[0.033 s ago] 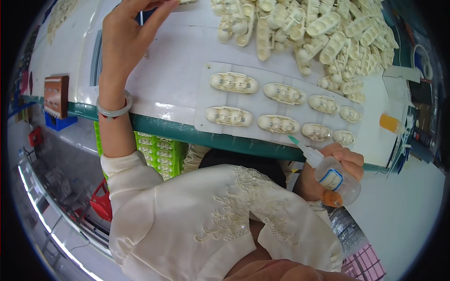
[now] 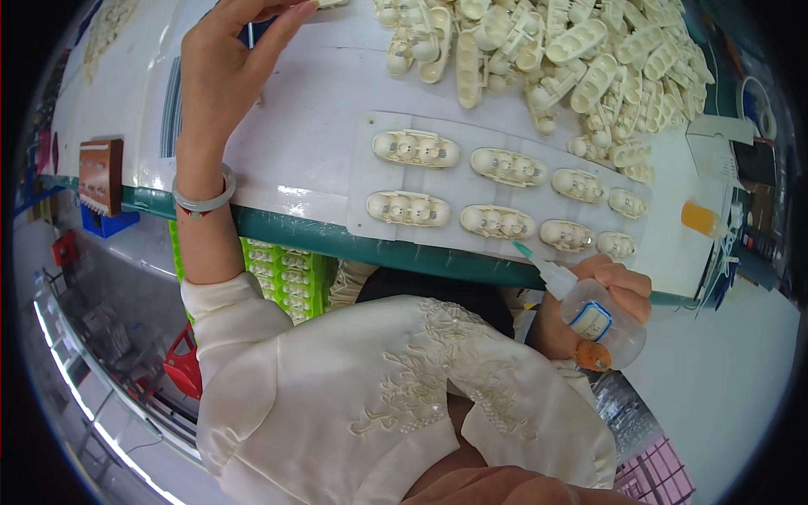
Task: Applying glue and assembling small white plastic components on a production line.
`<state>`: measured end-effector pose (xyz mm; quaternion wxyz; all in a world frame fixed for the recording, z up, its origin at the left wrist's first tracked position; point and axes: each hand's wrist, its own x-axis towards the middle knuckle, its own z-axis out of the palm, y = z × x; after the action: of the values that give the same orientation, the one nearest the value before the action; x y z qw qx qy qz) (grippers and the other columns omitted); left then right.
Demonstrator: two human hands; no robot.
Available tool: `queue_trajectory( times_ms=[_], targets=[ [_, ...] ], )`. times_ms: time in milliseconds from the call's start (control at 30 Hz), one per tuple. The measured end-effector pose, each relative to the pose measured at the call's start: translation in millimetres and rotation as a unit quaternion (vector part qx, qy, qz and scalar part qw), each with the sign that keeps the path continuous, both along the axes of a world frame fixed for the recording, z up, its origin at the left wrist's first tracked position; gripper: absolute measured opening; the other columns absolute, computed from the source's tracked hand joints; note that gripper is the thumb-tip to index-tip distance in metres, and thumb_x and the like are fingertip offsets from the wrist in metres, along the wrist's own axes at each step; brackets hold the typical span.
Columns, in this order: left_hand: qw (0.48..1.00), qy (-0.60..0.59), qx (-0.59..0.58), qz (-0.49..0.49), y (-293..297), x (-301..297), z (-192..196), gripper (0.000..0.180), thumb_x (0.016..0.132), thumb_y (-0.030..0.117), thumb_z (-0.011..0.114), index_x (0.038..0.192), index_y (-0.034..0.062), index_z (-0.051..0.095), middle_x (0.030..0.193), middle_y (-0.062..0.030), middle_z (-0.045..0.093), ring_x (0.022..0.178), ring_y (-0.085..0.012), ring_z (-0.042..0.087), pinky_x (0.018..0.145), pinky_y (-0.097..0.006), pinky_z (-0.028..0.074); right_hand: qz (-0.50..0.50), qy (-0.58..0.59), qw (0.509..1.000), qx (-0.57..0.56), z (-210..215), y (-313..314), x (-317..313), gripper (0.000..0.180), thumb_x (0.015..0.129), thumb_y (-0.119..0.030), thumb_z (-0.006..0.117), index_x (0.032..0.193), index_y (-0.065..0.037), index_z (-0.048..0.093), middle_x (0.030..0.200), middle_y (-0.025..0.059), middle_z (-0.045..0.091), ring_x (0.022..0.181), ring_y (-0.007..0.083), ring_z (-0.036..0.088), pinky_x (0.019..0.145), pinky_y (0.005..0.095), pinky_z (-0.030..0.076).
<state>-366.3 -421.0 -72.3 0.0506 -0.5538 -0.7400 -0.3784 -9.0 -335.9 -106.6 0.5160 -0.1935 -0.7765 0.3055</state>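
My right hand point(image 2: 619, 282) is wrapped round a clear squeeze bottle point(image 2: 619, 332) with a blue-edged label. The bottle is tilted, and its thin green tip point(image 2: 523, 249) points to the board's near edge, just below the pieces. An orange cover point(image 2: 593, 355), perhaps on a fingertip, shows against the bottle. On the white board point(image 2: 362, 172) lie two rows of cream pod-shaped plastic pieces point(image 2: 416, 149), each with round balls inside. My left hand point(image 2: 220, 80) reaches to the top edge with thumb and fingers curled together. A cream piece point(image 2: 332, 2) shows at its thumb tip; the fingertips are partly cut off.
A large heap of cream pod pieces point(image 2: 581, 63) covers the far right of the table. An orange-yellow bottle point(image 2: 702, 220) lies at the right. At the left are a brown block point(image 2: 100, 176) and a blue box point(image 2: 108, 220). A green tray point(image 2: 316, 286) with pieces sits below the table edge.
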Motion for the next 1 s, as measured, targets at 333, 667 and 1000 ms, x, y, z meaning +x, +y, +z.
queue_trajectory(
  times_ms=[333, 667, 1000],
  targets=[
    [0.999, 0.015, -0.034, 0.027, 4.7, 5.6, 1.6, 0.014, 0.082, 0.008, 0.066, 0.093, -0.0006, 0.067, 0.089, -0.0049, 0.066, 0.078, -0.0116, 0.059, 0.073, -0.022, 0.046, 0.108, -0.025, 0.992, -0.053, 5.6, 3.9, 4.1, 0.045, 0.070, 0.004, 0.072, 0.096, -0.006, 0.036, 0.095, 0.0113, 0.045, 0.068, 0.0168, 0.053, 0.058, 0.0281, 0.045],
    [1.000, 0.029, -0.009, 0.009, 4.7, -0.7, -3.9, 0.013, 0.080, 0.008, 0.068, 0.090, 0.0007, 0.067, 0.084, -0.0044, 0.065, 0.076, -0.0115, 0.061, 0.069, -0.021, 0.047, 0.029, -0.075, 0.996, -0.045, 9.7, 10.7, 24.1, 0.040, 0.074, -0.002, 0.072, 0.092, -0.006, 0.036, 0.091, 0.0096, 0.046, 0.069, 0.0128, 0.053, 0.058, 0.0216, 0.043],
    [0.998, -0.014, -0.054, 0.031, 4.6, 1.5, -1.8, 0.014, 0.083, 0.005, 0.065, 0.094, -0.0024, 0.066, 0.092, -0.0054, 0.065, 0.081, -0.0119, 0.059, 0.077, -0.023, 0.047, 0.098, -0.014, 0.993, -0.062, 12.0, 23.0, 29.1, 0.035, 0.076, -0.004, 0.068, 0.096, -0.004, 0.039, 0.092, 0.0130, 0.046, 0.063, 0.0151, 0.050, 0.053, 0.0257, 0.044]
  ],
)
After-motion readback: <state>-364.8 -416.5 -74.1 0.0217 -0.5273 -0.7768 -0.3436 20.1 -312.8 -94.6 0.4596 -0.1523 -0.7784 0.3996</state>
